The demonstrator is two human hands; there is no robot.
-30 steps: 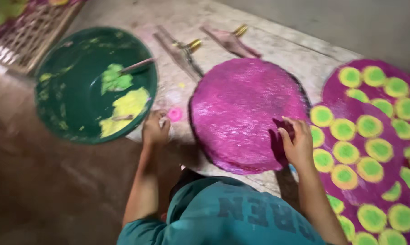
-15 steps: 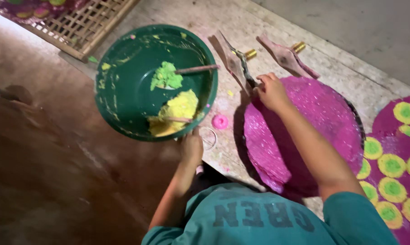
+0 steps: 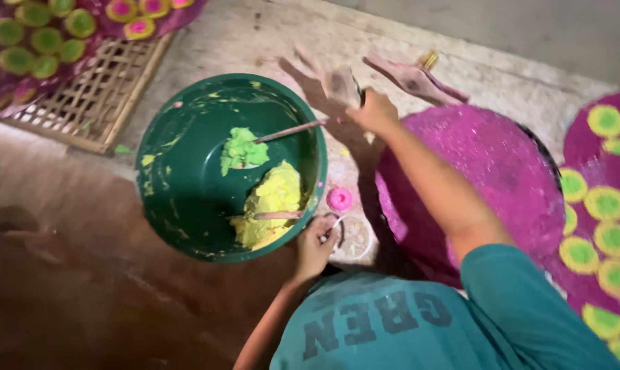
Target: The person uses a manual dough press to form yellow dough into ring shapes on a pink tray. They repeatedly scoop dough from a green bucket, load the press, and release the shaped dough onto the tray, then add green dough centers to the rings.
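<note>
right hand point(image 3: 373, 111) has closed on a blurred tool point(image 3: 343, 85) near the mat's far edge, left hand point(image 3: 315, 241) gripping the green basin point(image 3: 179, 199) rim; magenta disc point(image 3: 491, 171) plain beside it, yellow point(image 3: 274, 199) and green paste point(image 3: 242, 149) unapplied, dotted discs point(image 3: 608, 219) finished at right.

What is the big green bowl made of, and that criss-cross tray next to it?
The green bowl looks like plastic: smooth, thin-rimmed, slightly glossy, smeared with yellow and green paste. The left hand rests at its rim. The criss-cross tray seems to be woven bamboo or cane strips: pale tan slats crossing with open gaps. Which of the two is hard to tell.
</note>
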